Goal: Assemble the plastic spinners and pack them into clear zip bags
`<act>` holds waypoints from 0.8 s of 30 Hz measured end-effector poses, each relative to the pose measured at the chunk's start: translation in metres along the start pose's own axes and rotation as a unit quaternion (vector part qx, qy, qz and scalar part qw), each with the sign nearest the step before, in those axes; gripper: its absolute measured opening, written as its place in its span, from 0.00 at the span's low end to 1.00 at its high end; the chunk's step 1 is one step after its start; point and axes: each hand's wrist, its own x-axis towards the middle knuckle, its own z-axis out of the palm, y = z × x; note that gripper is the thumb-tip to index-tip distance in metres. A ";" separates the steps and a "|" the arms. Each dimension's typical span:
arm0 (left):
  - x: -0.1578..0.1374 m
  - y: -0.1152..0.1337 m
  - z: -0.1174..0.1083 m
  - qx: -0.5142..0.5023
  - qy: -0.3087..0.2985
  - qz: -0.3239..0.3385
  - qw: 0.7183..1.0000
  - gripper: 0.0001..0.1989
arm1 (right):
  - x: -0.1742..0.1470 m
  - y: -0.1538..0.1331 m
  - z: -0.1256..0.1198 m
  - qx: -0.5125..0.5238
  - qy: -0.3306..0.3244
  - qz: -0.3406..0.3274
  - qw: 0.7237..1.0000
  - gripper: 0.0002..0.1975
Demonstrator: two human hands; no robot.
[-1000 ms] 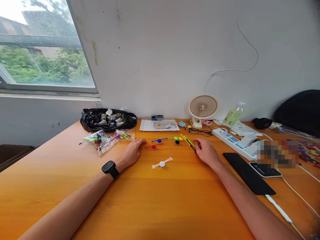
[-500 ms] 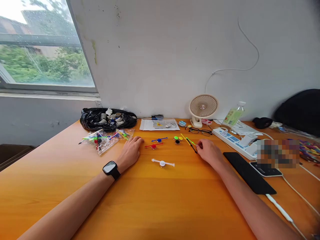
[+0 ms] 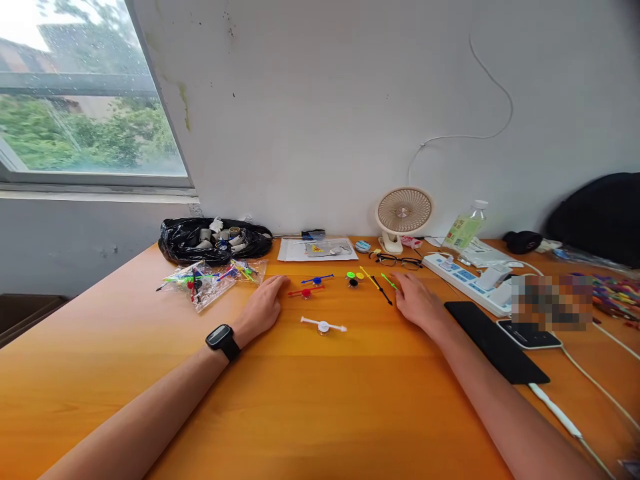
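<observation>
My left hand (image 3: 263, 300), with a black watch on the wrist, rests flat on the table, fingers stretched out and nothing held. Close to its fingertips are a red arrow spinner (image 3: 307, 292) and a blue arrow spinner (image 3: 317, 281). A white arrow spinner (image 3: 324, 327) stands nearer to me, between my hands. My right hand (image 3: 415, 300) has its fingers at the end of a green arrow (image 3: 389, 281), partly hidden by them. To its left lie a yellow arrow (image 3: 367, 275) and a black arrow (image 3: 385, 293), beside green, yellow and black round bases (image 3: 353, 283).
Bagged colored arrows (image 3: 200, 283) and a black plastic bag (image 3: 173, 240) are at the left. Papers (image 3: 295, 251), glasses (image 3: 400, 261) and a fan (image 3: 404, 212) stand along the wall. A power strip (image 3: 465, 280), a black flat case (image 3: 493, 340) and a phone (image 3: 530, 339) lie right.
My right hand has shifted slightly right, and the green arrow now lies apart from the yellow and black arrows. My left hand stays in place.
</observation>
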 end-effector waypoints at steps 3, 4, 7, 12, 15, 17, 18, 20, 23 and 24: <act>0.000 -0.002 0.001 0.009 -0.023 -0.025 0.999 0.33 | 0.003 0.002 0.004 0.020 0.000 -0.024 0.999 0.13; 0.000 -0.002 0.000 0.010 -0.028 -0.028 0.999 0.33 | 0.004 0.002 0.005 0.024 -0.003 -0.021 0.999 0.11; 0.001 -0.001 -0.001 0.005 -0.033 -0.030 0.999 0.34 | 0.006 0.003 0.005 0.025 -0.005 -0.006 1.000 0.06; 0.002 0.001 -0.005 0.014 -0.049 -0.036 0.998 0.33 | 0.004 0.004 0.004 0.009 0.007 0.007 1.000 0.04; 0.002 0.001 -0.007 0.027 -0.056 -0.036 0.997 0.32 | 0.005 0.002 0.003 0.027 0.033 0.019 0.999 0.04; 0.002 0.001 -0.008 0.034 -0.055 -0.033 0.997 0.32 | 0.006 -0.002 0.002 0.080 0.064 -0.004 0.995 0.04; 0.002 0.001 -0.008 0.037 -0.054 -0.031 0.997 0.32 | 0.005 -0.005 0.003 0.121 0.078 -0.031 0.989 0.04; 0.002 0.001 -0.008 0.041 -0.051 -0.026 0.998 0.32 | 0.002 -0.016 0.003 0.215 0.091 -0.098 0.967 0.03; 0.002 0.000 -0.006 0.039 -0.045 -0.022 0.998 0.31 | -0.009 -0.038 0.005 0.303 0.062 -0.181 0.934 0.05; 0.002 -0.001 -0.005 0.039 -0.044 -0.021 0.998 0.31 | -0.013 -0.046 0.005 0.305 0.047 -0.201 0.930 0.06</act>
